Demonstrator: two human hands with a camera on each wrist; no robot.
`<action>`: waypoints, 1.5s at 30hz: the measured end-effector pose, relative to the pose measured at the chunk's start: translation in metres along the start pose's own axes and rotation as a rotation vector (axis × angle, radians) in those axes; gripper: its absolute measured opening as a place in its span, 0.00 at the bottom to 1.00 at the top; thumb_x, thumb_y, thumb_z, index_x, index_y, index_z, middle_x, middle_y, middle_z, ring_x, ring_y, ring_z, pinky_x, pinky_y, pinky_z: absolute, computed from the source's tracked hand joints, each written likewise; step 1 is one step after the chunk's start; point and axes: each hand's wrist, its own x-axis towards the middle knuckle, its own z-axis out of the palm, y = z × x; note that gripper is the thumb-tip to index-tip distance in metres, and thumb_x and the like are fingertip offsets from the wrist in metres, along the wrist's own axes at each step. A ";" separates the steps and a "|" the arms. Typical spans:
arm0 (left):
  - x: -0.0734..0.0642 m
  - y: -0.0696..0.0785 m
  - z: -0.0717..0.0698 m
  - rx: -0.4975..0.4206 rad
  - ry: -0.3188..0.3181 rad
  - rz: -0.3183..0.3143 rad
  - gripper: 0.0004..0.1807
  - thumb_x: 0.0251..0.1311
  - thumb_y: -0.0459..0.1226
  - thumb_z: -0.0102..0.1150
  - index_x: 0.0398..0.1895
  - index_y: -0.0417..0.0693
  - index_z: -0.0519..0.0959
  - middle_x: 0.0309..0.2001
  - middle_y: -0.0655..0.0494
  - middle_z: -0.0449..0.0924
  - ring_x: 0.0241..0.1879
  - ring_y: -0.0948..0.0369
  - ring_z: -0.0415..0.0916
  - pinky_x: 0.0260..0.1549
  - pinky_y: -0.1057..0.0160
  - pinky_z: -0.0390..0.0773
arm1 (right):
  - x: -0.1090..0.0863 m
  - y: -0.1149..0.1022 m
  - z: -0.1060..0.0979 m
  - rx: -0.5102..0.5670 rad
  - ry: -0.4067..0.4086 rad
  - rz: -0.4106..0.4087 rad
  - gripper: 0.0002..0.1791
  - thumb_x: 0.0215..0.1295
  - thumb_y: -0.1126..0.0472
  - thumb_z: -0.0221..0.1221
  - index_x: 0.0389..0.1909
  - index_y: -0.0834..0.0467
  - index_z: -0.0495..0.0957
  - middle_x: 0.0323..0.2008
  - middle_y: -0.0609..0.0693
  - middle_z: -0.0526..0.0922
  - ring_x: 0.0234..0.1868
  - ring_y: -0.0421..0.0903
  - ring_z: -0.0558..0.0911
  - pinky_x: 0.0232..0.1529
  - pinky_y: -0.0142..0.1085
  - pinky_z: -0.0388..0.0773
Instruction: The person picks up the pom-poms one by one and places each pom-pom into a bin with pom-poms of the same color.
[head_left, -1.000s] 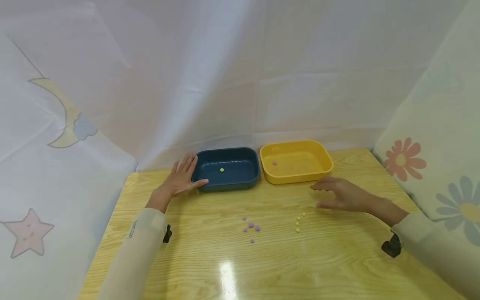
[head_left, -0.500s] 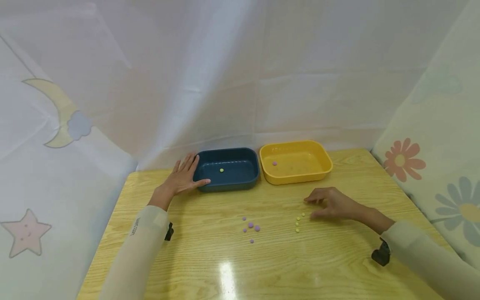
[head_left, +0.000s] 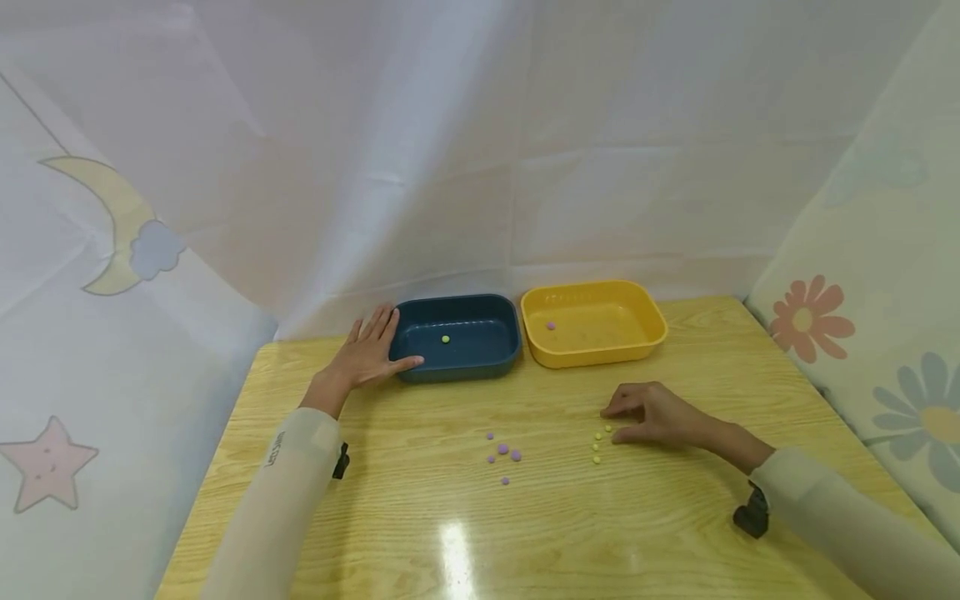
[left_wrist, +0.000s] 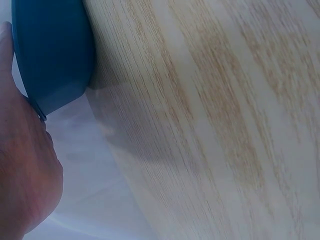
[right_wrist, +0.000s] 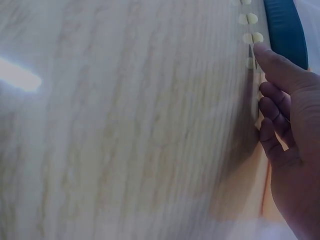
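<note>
In the head view, my left hand rests against the left end of a dark blue tray, its fingers spread and its thumb reaching over the near rim. A single small yellow ball lies inside that tray. My right hand hovers low over the table with thumb and forefinger apart, on either side of the farthest yellow ball of a short row. The other yellow balls show beyond my thumb in the right wrist view. My other right fingers are bent loosely.
A yellow tray stands beside the blue one, with a purple ball in it. Several purple balls lie loose on the wooden table. White cloth hangs behind and at both sides.
My right hand has moved left and nearer, from beside the yellow tray down to the row of yellow balls. My left hand has stayed at the blue tray, shifting only slightly.
</note>
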 end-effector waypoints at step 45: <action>0.004 0.009 -0.002 0.127 0.022 -0.038 0.60 0.72 0.73 0.43 0.87 0.40 0.39 0.87 0.44 0.29 0.86 0.48 0.29 0.81 0.38 0.33 | 0.046 -0.019 -0.016 -0.040 0.132 -0.031 0.07 0.61 0.68 0.76 0.36 0.53 0.91 0.31 0.36 0.86 0.29 0.34 0.80 0.29 0.32 0.79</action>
